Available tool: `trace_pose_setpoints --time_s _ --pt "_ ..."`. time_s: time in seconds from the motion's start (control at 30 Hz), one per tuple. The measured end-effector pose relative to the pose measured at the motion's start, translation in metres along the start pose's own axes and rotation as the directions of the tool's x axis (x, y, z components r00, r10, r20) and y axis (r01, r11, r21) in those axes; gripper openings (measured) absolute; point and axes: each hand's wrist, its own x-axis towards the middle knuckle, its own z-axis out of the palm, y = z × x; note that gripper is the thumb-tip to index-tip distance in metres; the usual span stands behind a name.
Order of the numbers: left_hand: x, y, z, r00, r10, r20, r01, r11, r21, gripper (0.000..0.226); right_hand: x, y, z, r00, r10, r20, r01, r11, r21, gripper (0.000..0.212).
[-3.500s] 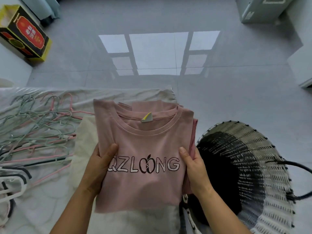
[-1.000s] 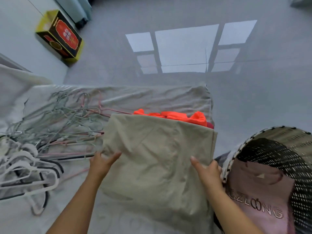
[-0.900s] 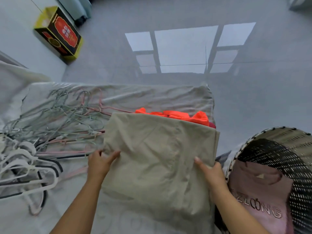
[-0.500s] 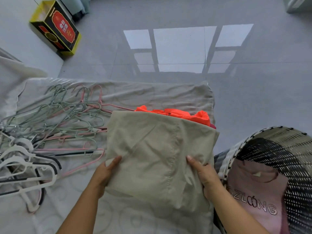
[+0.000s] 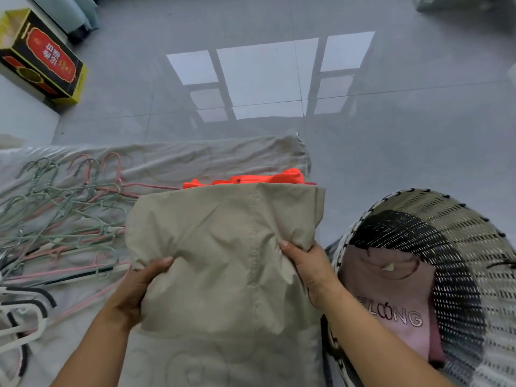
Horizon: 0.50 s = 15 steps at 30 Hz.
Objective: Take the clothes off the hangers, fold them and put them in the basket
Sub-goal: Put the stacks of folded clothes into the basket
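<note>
Head camera view, looking down at two bare forearms and a pale, sheet-covered surface [image 5: 195, 160] with grey floor tiles [image 5: 391, 141] beyond.

At lower right a tall woven basket [image 5: 460, 219] stands just beside the surface, its open mouth facing the camera. Inside lies one folded pink T-shirt [image 5: 396, 300], collar away from the camera, with part of a printed word, "ZLOONG", readable across its chest. Nothing else can be seen in the basket.

At top left an open yellow, black and red cardboard box [image 5: 42, 65] sits on the floor by a wall; its inside cannot be made out.

Both hands grip a folded beige garment [image 5: 223, 261] in the middle of the view. The left hand [image 5: 134, 291] clasps the garment's left edge, thumb pressed on top and fingers hidden underneath. The right hand [image 5: 310, 269] pinches the right edge, thumb on top, with the cloth bunched around it. The garment is to the left of the basket, not in it, and over the surface; whether its near edge rests on the sheet cannot be told.

Behind its far edge a strip of a bright orange garment [image 5: 251, 178] peeks out on the sheet.

On the left of the surface lies a tangled heap of bare hangers [image 5: 64, 213], thin green and pink ones, with thicker white and black ones nearest the camera.
</note>
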Motion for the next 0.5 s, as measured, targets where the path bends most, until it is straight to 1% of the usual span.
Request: trace_pose_setpoints --time_s 0.03,0.07,0.13,0.2,0.23,0.27,0.3,0.33,0.37,0.4,0.43,0.47,0.5 --pt "-0.007 0.002 0.005 0.999 0.046 0.009 -0.046 0.999 -0.011 0.019 -0.003 -0.006 -0.005 1.000 -0.014 0.009 0.014 1.000 -0.008 0.032" --pt "-0.015 0.005 0.011 0.995 0.095 0.020 -0.095 0.995 -0.028 0.020 -0.006 -0.013 -0.011 1.000 -0.023 0.021 0.023 1.000 -0.009 0.031" --pt "-0.030 0.011 0.030 0.979 0.202 0.023 -0.202 0.979 -0.023 0.029 -0.012 -0.024 -0.029 0.998 -0.040 0.041 0.039 0.999 0.021 0.019" --pt "-0.046 0.015 0.058 0.959 0.281 0.041 -0.282 0.960 0.000 0.020 -0.021 -0.029 -0.056 0.999 -0.045 -0.001 0.045 0.997 0.060 0.015" --pt "-0.055 0.015 0.076 0.952 0.299 0.068 -0.301 0.954 0.013 0.014 -0.026 -0.031 -0.073 0.998 -0.060 -0.033 0.062 0.995 0.077 0.019" --pt "-0.063 0.013 0.096 0.944 0.312 0.112 -0.318 0.947 0.038 0.027 -0.030 -0.032 -0.093 0.994 -0.079 -0.072 0.086 0.992 0.097 0.029" --pt "-0.071 0.008 0.117 0.937 0.310 0.160 -0.326 0.941 0.086 0.054 -0.036 -0.032 -0.114 0.990 -0.079 -0.117 0.093 0.989 0.117 0.044" --pt "-0.076 0.000 0.139 0.933 0.301 0.195 -0.330 0.935 0.133 0.075 -0.040 -0.032 -0.137 0.984 -0.065 -0.167 0.087 0.988 0.130 0.052" --pt "-0.081 -0.009 0.162 0.928 0.292 0.229 -0.333 0.928 0.166 0.083 -0.045 -0.030 -0.161 0.977 -0.043 -0.210 0.077 0.985 0.155 0.046" --pt "-0.086 -0.020 0.185 0.922 0.272 0.276 -0.332 0.923 0.197 0.078 -0.049 -0.027 -0.188 0.968 -0.009 -0.249 0.059 0.979 0.195 0.028" --pt "-0.088 -0.033 0.207 0.919 0.247 0.308 -0.323 0.919 0.225 0.064 -0.054 -0.025 -0.213 0.960 0.031 -0.279 0.037 0.971 0.235 0.013" --pt "-0.089 -0.046 0.229 0.914 0.236 0.330 -0.325 0.912 0.248 0.050 -0.057 -0.020 -0.239 0.952 0.071 -0.298 0.008 0.967 0.256 0.017" --pt "-0.086 -0.063 0.249 0.911 0.222 0.349 -0.331 0.897 0.293 0.041 -0.060 -0.014 -0.265 0.949 0.113 -0.295 -0.035 0.965 0.259 0.040"
